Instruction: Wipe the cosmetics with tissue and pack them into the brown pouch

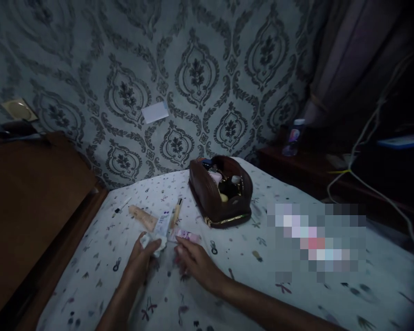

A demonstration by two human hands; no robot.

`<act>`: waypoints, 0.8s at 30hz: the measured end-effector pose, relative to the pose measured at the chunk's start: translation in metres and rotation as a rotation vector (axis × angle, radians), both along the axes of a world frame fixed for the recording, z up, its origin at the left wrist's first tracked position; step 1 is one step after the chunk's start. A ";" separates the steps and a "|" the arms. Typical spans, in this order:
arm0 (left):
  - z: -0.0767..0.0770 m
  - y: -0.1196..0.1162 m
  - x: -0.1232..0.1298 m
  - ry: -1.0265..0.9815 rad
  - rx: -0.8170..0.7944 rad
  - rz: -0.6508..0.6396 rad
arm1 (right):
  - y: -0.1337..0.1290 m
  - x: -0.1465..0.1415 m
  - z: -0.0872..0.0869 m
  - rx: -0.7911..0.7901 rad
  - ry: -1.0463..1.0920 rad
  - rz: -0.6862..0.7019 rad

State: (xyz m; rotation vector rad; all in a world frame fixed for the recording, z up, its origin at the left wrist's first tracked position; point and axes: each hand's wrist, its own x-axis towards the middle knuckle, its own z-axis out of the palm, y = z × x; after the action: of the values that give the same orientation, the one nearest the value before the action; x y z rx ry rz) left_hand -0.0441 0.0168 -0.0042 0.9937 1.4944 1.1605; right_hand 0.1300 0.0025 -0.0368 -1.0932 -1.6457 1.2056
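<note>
We grasp a white cloth (pixel 159 248) in our left hand (pixel 145 258), our right hand (pixel 195 263) curls by a pink packet (pixel 190 236), grip unclear, and beyond our fingers three tubes (pixel 143 217) already lie out while the open brown bag (pixel 203 189), farther off, holds more.

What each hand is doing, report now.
Left hand: closed, holding a crumpled white wad.
Right hand: loosely curled by the pink packet; whether it holds anything cannot be told.

Person's left hand (pixel 142 258) closed in a grip, thumb (pixel 153 247) on top, left forearm (pixel 119 299) angling upward, right hand (pixel 196 264) just apart, fingers loosely curled, right forearm (pixel 262 303) slanting leftward
</note>
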 end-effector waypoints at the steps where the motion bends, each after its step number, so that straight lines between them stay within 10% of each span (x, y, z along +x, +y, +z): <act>1: -0.001 -0.007 0.006 -0.025 0.018 -0.029 | -0.001 -0.005 0.002 -0.132 0.099 0.025; 10: -0.012 -0.046 0.028 0.504 0.396 -0.273 | -0.002 -0.016 -0.018 -0.347 0.522 0.016; 24: -0.007 -0.009 0.019 0.080 0.380 -0.087 | -0.001 -0.009 -0.013 -0.467 0.587 0.364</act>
State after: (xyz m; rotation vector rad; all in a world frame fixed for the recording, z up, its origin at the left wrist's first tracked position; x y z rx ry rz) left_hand -0.0246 0.0074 -0.0109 1.3612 1.3010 1.3852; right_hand 0.1211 0.0020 -0.0494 -0.6036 -1.1519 1.9959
